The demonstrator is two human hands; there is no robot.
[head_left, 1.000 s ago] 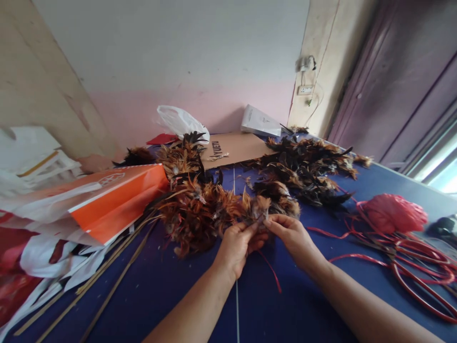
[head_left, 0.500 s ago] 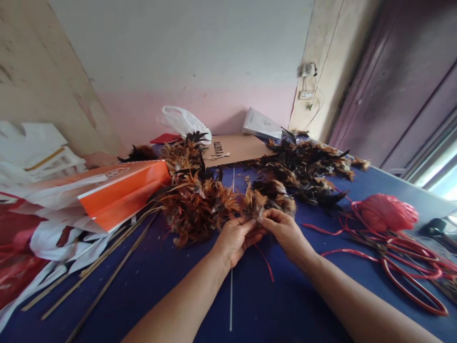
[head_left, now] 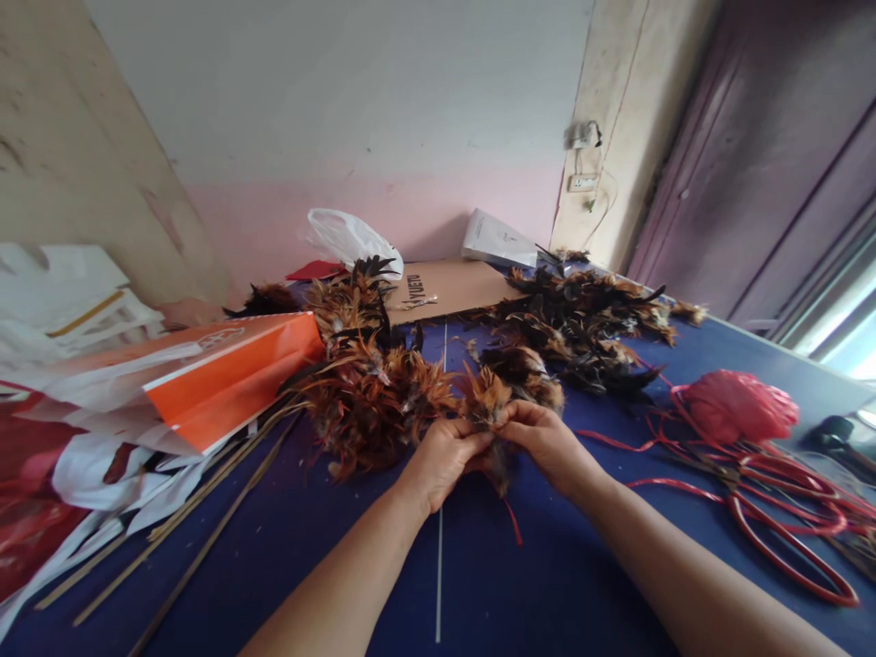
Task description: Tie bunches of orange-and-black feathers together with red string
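Over the blue table, both hands pinch a small bunch of brown feathers (head_left: 486, 396). My left hand (head_left: 448, 456) is closed on its lower left side, thumb pointing inward. From the right, my right hand (head_left: 540, 438) grips the same bunch between thumb and fingers. Greyer feathers (head_left: 497, 467) hang below the fingers, and a short end of red plastic string (head_left: 514, 522) dangles under them. Close to my left hand lies a heap of tied reddish-brown feathers (head_left: 376, 401). Darker loose feathers (head_left: 524, 365) lie just behind the hands.
To the right are a ball of red plastic string (head_left: 740, 407) and red-handled scissors (head_left: 787, 557). Dark feathers (head_left: 589, 315) cover the back right. An orange paper bag (head_left: 233, 383) and thin sticks (head_left: 225, 529) lie left. Flat cardboard (head_left: 458, 285) lies behind.
The greyer feathers now hang down below my fingers, where only the red string showed before. My hands have shifted slightly around the bunch, and the view has moved a little.
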